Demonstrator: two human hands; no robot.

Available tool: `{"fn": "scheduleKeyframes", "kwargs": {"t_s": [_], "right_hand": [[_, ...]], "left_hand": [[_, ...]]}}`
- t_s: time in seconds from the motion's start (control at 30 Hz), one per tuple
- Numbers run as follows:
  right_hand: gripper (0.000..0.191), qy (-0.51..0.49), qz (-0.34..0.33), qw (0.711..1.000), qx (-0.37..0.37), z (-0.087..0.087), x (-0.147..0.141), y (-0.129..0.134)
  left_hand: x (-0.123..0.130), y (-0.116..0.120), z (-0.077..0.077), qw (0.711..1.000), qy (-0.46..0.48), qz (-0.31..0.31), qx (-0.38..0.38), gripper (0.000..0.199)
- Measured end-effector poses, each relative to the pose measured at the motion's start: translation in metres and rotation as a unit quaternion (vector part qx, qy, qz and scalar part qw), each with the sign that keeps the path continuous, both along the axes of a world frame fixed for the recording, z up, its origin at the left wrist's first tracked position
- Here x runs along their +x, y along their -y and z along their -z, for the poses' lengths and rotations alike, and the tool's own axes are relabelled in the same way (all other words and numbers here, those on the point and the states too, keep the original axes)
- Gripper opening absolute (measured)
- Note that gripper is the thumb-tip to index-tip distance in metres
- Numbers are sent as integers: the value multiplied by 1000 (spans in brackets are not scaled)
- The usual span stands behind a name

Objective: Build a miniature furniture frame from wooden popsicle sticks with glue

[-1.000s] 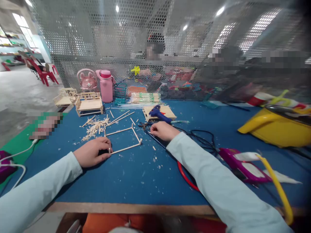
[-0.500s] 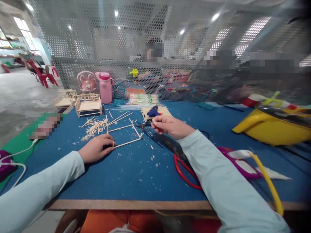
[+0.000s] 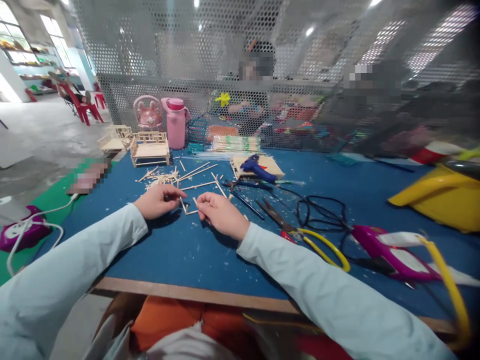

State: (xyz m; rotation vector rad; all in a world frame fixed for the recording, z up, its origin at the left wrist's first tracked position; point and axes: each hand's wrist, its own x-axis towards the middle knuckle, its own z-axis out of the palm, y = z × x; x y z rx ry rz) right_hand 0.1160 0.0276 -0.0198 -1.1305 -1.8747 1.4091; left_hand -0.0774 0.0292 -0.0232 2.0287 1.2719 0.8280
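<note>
On the blue tabletop lies a partly covered frame of thin wooden sticks (image 3: 202, 185). My left hand (image 3: 157, 202) is at its near left corner, thumb and index finger closed around a short upright stick there. My right hand (image 3: 222, 216) is just to the right, low over the near side of the frame. It pinches a short wooden stick (image 3: 195, 201) whose tip shows past the fingers, and it hides part of the frame. Behind my left hand is a pile of stick offcuts (image 3: 165, 177).
Small wooden bench models (image 3: 150, 150) stand at the back left beside a pink bottle (image 3: 176, 125). A blue glue gun (image 3: 258, 168) rests on a wooden piece. Pliers (image 3: 245, 200), scissors (image 3: 277, 217), black cable (image 3: 326, 212) and a purple power strip (image 3: 397, 255) lie to the right.
My right hand has moved left and nearer, from beside the pliers to the frame next to my left hand. The scissors it covered now show. The camera view has shifted.
</note>
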Motion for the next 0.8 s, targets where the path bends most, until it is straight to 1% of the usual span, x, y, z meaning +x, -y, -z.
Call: {"fn": "scheduleKeyframes", "kwargs": {"t_s": [0.07, 0.13, 0.2, 0.37, 0.53, 0.6, 0.67, 0.73, 0.8], "right_hand": [[7, 20, 3, 999, 44, 9, -2, -3], [9, 28, -5, 996, 79, 15, -1, -4], [11, 32, -9, 994, 109, 19, 0, -3], [12, 44, 4, 989, 142, 20, -4, -1], [15, 96, 12, 974, 206, 17, -6, -1], [15, 113, 17, 966, 231, 16, -5, -2], [11, 126, 27, 959, 253, 15, -5, -2], [8, 133, 35, 954, 266, 15, -5, -2], [10, 139, 36, 952, 269, 15, -6, -2]], "left_hand": [[0, 4, 8, 999, -25, 31, 6, 31], [4, 9, 9, 999, -21, 26, 28, 37], [10, 12, 6, 999, -10, 15, 48, 38], [19, 15, 2, 998, 0, -16, 62, 19], [19, 13, 5, 999, 25, -12, 27, 19], [15, 12, 7, 999, 48, 4, 6, 24], [10, 10, 8, 998, 62, 24, -7, 44], [6, 9, 9, 998, 49, 36, -13, 60], [4, 8, 10, 999, 15, 39, -8, 60]]}}
